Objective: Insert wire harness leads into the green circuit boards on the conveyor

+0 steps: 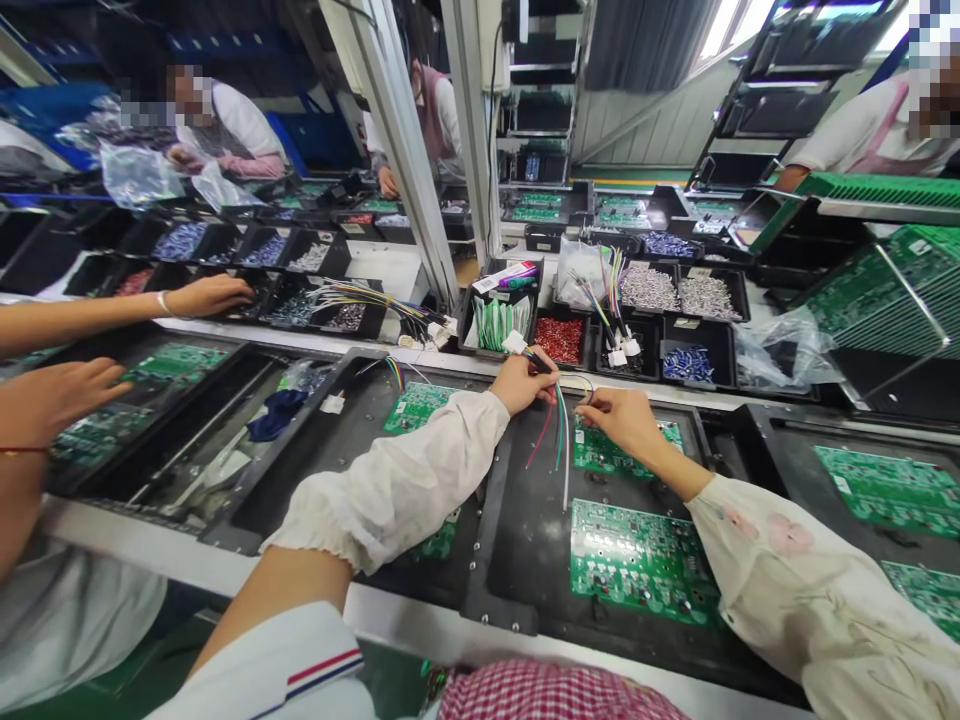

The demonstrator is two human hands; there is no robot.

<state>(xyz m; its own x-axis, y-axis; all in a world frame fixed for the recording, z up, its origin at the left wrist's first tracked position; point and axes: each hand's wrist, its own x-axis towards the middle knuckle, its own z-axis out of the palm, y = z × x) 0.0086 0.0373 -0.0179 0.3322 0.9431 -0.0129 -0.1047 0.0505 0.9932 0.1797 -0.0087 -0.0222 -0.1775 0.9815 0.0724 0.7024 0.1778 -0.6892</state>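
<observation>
My left hand point(519, 386) is closed around a bundle of coloured wires point(561, 425) with a white plug connector point(514, 343) on its upper end. Red, green and white wire ends hang loose below the fingers. Thumb and fingers of my right hand point(621, 415) are pinched on a thin wire of the same bundle, which runs across from the left hand. Beneath the right hand lies a green circuit board point(592, 452), partly covered by it. A second circuit board point(641, 560) sits nearer to me in the same black tray point(525, 545).
Behind my hands stand parts bins with green-and-white wires point(499, 322), red parts point(559, 340) and blue parts point(688, 364). Another wire bundle point(395, 372) rests on the left tray. A co-worker's hands point(206, 296) are at the left; others sit across.
</observation>
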